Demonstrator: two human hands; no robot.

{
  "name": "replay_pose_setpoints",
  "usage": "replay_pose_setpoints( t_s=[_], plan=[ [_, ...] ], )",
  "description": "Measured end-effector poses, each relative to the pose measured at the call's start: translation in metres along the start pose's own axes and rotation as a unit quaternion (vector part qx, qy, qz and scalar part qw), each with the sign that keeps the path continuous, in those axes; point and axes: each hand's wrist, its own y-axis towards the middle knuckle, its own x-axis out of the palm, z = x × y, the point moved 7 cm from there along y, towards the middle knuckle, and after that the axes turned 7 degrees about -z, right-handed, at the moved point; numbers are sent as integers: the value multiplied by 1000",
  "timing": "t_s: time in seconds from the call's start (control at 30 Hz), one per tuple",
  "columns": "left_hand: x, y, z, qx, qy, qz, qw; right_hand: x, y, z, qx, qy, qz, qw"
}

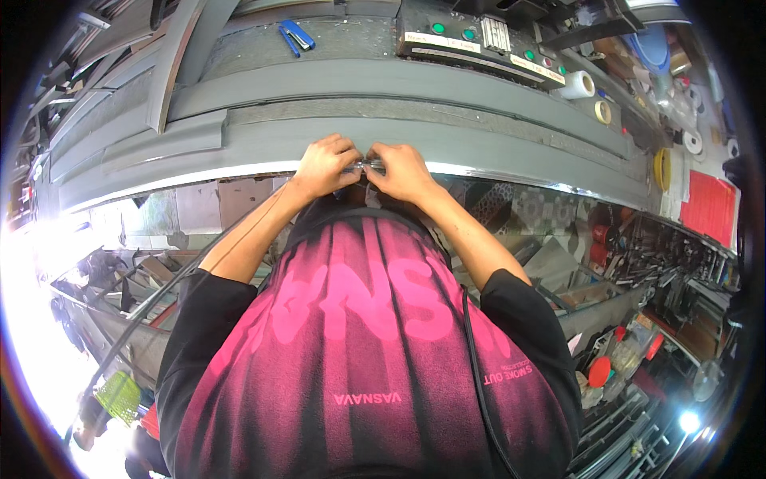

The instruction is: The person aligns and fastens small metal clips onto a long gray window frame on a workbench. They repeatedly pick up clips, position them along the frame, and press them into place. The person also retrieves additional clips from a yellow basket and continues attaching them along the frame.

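My left hand (325, 165) and my right hand (400, 171) meet at the front edge of a long grey workbench (319, 138), close to my body. Both have their fingers curled and pinched, tips nearly touching. Between the fingertips shows a small shiny piece (364, 165), mostly covered by the fingers and too small to name. A bright metal strip (495, 173) runs along the bench's front edge on either side of my hands.
A blue stapler-like tool (296, 37) lies at the far left of the bench. Behind, to the right, stands a dark control box (479, 56) with green buttons, beside white rolls (576, 85). Grey flat profiles (177, 60) lean at the left. A yellow tape roll (661, 170) sits far right.
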Motion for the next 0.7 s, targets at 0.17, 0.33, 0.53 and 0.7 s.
replay_pose_setpoints(
  t_s=[0.17,0.33,0.53,0.7],
  plan=[
    [-1,-6,7,-7,-13,35,999,13,-4,12,4,36,12,999],
    [3,-8,8,-7,0,49,999,20,-16,10,-58,16,92,994],
    [4,-9,11,-32,13,45,998,17,-17,6,-63,25,103,992],
    [-5,-10,13,-47,-19,27,998,30,-37,27,49,85,44,994]
  ],
)
